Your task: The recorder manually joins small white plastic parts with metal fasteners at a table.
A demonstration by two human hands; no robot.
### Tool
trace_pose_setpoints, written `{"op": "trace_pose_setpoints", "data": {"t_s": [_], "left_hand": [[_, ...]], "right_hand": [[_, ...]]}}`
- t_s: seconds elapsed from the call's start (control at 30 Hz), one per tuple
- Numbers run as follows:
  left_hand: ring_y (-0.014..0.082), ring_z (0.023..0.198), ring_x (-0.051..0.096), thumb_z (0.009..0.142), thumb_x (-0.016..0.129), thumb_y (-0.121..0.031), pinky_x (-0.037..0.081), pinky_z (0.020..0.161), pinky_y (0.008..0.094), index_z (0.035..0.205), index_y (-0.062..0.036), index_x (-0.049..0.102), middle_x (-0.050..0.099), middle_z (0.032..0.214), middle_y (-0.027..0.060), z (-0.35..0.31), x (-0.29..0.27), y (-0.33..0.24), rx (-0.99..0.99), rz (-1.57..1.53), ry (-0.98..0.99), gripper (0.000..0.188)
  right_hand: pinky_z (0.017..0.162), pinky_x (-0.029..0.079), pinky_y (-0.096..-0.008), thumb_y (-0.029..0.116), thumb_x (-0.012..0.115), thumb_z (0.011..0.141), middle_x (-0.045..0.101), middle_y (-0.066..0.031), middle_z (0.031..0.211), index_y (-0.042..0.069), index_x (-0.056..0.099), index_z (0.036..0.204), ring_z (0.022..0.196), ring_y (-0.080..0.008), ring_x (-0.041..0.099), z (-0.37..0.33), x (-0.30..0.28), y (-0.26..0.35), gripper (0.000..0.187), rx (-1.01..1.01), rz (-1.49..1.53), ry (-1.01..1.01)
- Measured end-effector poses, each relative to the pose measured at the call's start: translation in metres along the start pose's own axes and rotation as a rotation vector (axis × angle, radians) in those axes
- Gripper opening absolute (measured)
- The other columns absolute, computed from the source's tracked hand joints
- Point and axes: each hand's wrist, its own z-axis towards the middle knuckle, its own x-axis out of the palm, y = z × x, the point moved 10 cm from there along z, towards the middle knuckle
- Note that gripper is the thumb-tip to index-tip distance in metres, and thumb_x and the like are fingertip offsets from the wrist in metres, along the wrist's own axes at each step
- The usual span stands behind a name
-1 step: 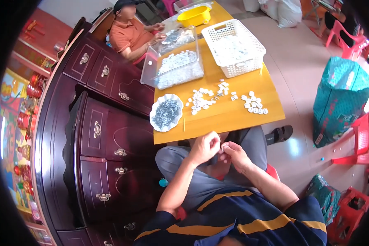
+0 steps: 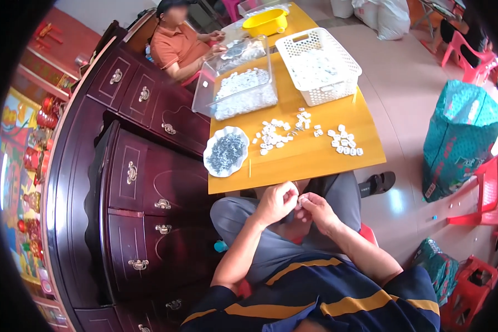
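Observation:
Just off the table's near edge, above my lap, my left hand (image 2: 278, 203) is closed with the fingers curled in a pinch. Close beside it, my right hand (image 2: 320, 213) is also closed, thumb and fingertips pressed together. Anything between the fingertips is too small or hidden to name. On the table (image 2: 310, 166), a scalloped white dish (image 2: 243, 161) holds many small dark metallic parts. Loose small white plastic pieces (image 2: 274, 135) lie scattered mid-table, and another group of white pieces (image 2: 346, 143) lies to the right. A thin yellow stick (image 2: 250, 168) rests by the dish.
Farther back are a clear bin (image 2: 205, 99) of white pieces, a white perforated basket (image 2: 343, 86) and a yellow tub (image 2: 265, 22). Another person (image 2: 174, 50) sits at the far left. Dark wooden drawers (image 2: 149, 155) flank my left; a teal bag (image 2: 459, 144) and red chairs (image 2: 486, 188) stand right.
The whole view has shifted very slightly. Both hands keep nearly the same closed pose, close together above my lap.

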Motion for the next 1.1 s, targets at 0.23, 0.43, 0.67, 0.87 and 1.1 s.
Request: {"op": "trace_pose_setpoints", "data": {"t_s": [0.23, 0.43, 0.67, 0.87, 1.1], "left_hand": [[0.0282, 0.069, 0.069, 0.089, 0.064, -0.002, 0.053, 0.061, 0.0363, 0.109, -0.0052, 0.053, 0.065, 0.073, 0.0119, -0.024, -0.010, 0.004, -0.071, -0.004, 0.029, 0.022], [0.0321, 0.075, 0.070, 0.090, 0.067, -0.009, 0.053, 0.064, 0.0415, 0.111, -0.0080, 0.054, 0.069, 0.079, 0.0105, -0.029, -0.002, -0.004, -0.028, 0.122, 0.173, 0.025], [0.0293, 0.075, 0.071, 0.089, 0.068, -0.009, 0.055, 0.066, 0.0394, 0.114, -0.0087, 0.056, 0.072, 0.083, 0.0094, -0.032, 0.004, -0.013, 0.026, 0.198, 0.230, 0.028], [0.0122, 0.064, 0.064, 0.085, 0.072, -0.003, 0.051, 0.060, 0.0279, 0.100, -0.0037, 0.068, 0.069, 0.076, 0.0072, -0.035, -0.016, -0.007, -0.031, 0.029, -0.014, 0.015], [0.0296, 0.073, 0.070, 0.088, 0.068, -0.007, 0.054, 0.064, 0.0362, 0.090, -0.0036, 0.066, 0.069, 0.082, 0.0132, -0.030, -0.012, -0.008, -0.016, 0.028, -0.079, 0.005]], "right_hand": [[0.064, 0.046, -0.0200, 0.022, 0.056, 0.104, 0.067, 0.0004, 0.086, 0.008, 0.063, 0.103, 0.070, -0.0061, 0.057, -0.001, 0.013, -0.002, 0.016, -0.016, -0.177, 0.090], [0.063, 0.047, -0.0199, 0.018, 0.059, 0.102, 0.068, -0.0004, 0.085, 0.006, 0.066, 0.101, 0.069, -0.0066, 0.058, 0.002, 0.009, -0.009, 0.014, -0.035, -0.226, 0.116], [0.064, 0.047, -0.0201, 0.024, 0.060, 0.102, 0.068, 0.0028, 0.085, 0.010, 0.066, 0.100, 0.072, -0.0059, 0.059, -0.003, 0.007, -0.014, 0.015, 0.112, -0.279, 0.162], [0.064, 0.045, -0.0207, 0.022, 0.057, 0.103, 0.066, 0.0017, 0.083, 0.009, 0.066, 0.097, 0.070, -0.0061, 0.056, -0.004, 0.014, -0.002, 0.017, 0.085, -0.147, 0.108], [0.062, 0.042, -0.0203, 0.024, 0.057, 0.103, 0.067, 0.0020, 0.082, 0.009, 0.065, 0.096, 0.068, -0.0060, 0.054, 0.001, 0.008, -0.005, 0.018, 0.055, -0.086, 0.095]]}}
